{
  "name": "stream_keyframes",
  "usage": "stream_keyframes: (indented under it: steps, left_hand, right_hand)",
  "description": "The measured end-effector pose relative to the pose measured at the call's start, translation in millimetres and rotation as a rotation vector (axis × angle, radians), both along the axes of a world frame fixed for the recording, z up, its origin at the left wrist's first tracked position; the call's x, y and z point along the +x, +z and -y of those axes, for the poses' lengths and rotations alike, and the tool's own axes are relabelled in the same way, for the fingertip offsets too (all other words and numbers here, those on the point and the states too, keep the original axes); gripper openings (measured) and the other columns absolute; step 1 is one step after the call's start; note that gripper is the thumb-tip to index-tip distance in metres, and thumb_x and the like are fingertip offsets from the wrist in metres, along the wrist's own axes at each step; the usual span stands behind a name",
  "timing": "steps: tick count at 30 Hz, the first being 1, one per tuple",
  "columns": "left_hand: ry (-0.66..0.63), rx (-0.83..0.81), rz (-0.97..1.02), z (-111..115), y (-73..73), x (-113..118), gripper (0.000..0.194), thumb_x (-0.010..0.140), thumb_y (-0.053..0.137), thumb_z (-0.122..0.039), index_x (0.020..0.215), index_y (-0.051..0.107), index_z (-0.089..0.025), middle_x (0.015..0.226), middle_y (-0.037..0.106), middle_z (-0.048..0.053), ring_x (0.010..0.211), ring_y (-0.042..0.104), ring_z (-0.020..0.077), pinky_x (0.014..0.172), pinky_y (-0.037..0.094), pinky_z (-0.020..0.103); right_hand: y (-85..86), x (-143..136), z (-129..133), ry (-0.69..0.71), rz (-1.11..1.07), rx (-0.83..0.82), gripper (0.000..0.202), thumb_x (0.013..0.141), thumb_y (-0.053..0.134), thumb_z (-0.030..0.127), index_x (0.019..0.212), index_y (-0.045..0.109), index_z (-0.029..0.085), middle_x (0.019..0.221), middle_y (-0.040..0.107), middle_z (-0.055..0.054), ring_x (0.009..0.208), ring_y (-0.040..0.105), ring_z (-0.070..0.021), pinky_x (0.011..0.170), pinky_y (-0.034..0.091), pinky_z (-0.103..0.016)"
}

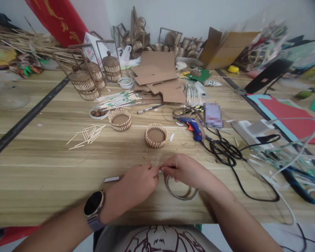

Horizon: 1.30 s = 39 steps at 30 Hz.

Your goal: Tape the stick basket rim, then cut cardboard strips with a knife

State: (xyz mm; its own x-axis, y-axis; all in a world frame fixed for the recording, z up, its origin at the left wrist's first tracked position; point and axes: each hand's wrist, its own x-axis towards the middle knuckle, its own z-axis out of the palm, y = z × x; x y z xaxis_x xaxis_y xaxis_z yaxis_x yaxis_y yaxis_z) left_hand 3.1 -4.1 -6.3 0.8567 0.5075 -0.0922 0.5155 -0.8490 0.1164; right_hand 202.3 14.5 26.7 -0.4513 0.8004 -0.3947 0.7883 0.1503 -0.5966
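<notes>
Near the table's front edge my left hand (140, 183) and my right hand (182, 169) meet at the fingertips. Both are closed on a thin strip, part of which curls into a loose ring (182, 196) below my right hand. The strip's flat end (112, 179), with a white piece on it, sticks out left of my left hand. Beyond my hands stand a small round stick-walled basket (156, 137) and a second one (120, 120) to its left. Short sticks (90, 134) lie scattered at the left.
A blue glue gun (195, 129) lies right of the baskets, beside coiled black cable (227, 150). A power strip (248, 133) is at the right. Cardboard sheets (160, 70) and lidded baskets (85, 82) stand farther back, near a dish of brown balls (99, 112).
</notes>
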Motion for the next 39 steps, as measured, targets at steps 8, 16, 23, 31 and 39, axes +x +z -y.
stream_keyframes:
  steps: [8,16,23,31,39]
  left_hand:
    - [-0.019,0.014,-0.072,-2,8.3,4,0.024,0.094,0.046,-0.003,0.091,0.067,-0.013,0.089,0.067,0.008,0.083,0.063,0.0227,0.064,0.05,0.032]
    - [-0.021,0.058,-0.037,0,3.1,2,0.024,0.094,0.046,-0.002,0.085,0.066,-0.013,0.085,0.066,0.007,0.079,0.062,0.0221,0.059,0.049,0.032]
    - [-0.019,0.126,0.024,2,0.4,1,0.019,0.089,0.054,-0.002,0.08,0.065,-0.014,0.081,0.064,0.006,0.073,0.061,0.022,0.056,0.048,0.033]
    - [-0.019,0.116,0.033,1,1.4,2,0.018,0.089,0.055,-0.002,0.08,0.064,-0.014,0.081,0.064,0.006,0.074,0.061,0.0231,0.055,0.049,0.034]
    - [-0.011,0.12,0.045,1,-1.2,1,0.018,0.09,0.054,-0.003,0.079,0.062,-0.015,0.08,0.063,0.005,0.074,0.061,0.0224,0.055,0.047,0.033]
  right_hand:
    - [4.0,7,-1,-0.076,0.068,0.051,0.023,0.087,0.058,0.026,0.065,0.061,0.019,0.061,0.058,0.002,0.058,0.046,-0.0121,0.054,0.025,-0.026]
    - [-0.1,4,-3,-0.054,0.195,0.04,0.019,0.086,0.061,0.027,0.068,0.061,0.019,0.066,0.061,0.0,0.06,0.048,-0.0128,0.055,0.024,-0.026]
    - [-4.4,5,-4,-0.065,0.199,0.046,0.015,0.084,0.062,0.024,0.07,0.06,0.02,0.068,0.062,0.002,0.063,0.049,-0.0123,0.056,0.025,-0.025]
    - [-3.4,-2,-1,-0.103,0.309,0.076,0.011,0.082,0.062,0.024,0.071,0.062,0.021,0.074,0.066,0.0,0.066,0.052,-0.0136,0.056,0.025,-0.026]
    - [-6.1,-8,1,-0.103,0.412,0.101,0.01,0.082,0.06,0.028,0.077,0.065,0.022,0.079,0.07,-0.002,0.07,0.057,-0.0166,0.055,0.023,-0.027]
